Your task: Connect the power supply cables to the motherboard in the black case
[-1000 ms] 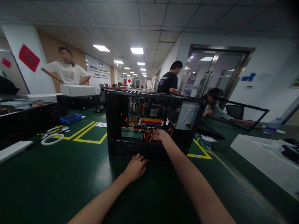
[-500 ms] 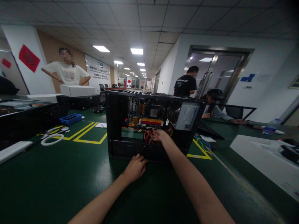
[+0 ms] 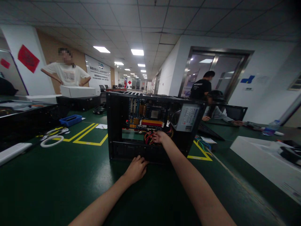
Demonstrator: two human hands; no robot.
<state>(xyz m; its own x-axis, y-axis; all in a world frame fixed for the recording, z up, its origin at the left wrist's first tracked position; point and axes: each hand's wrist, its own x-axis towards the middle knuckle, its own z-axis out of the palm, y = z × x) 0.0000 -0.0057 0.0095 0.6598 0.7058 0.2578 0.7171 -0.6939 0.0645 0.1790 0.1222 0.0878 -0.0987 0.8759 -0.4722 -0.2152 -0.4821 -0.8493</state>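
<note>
On a smooth, faintly glossy green tabletop (image 3: 94,175), upright and open-sided toward the camera: a black, boxy sheet-metal computer case (image 3: 128,150). Inside, a flat dark circuit board (image 3: 145,110) with a square silvery metal chip (image 3: 154,114) and long yellow and red plastic slots (image 3: 152,123). At the upper right corner, a grey metal power supply block (image 3: 188,118) with a pale printed label. Below the board, a tangle of thin red, yellow and black cables (image 3: 148,138). Right hand (image 3: 159,137) reaching in, touching the cables with curled fingers; cannot tell if closed around any strand. Left hand (image 3: 136,169) low, palm down, with loosely bent fingers at the case's straight bottom edge; cannot tell if gripping it. Farther left, a shallow blue plastic tray (image 3: 71,120) and a round white cable coil (image 3: 52,141).
</note>
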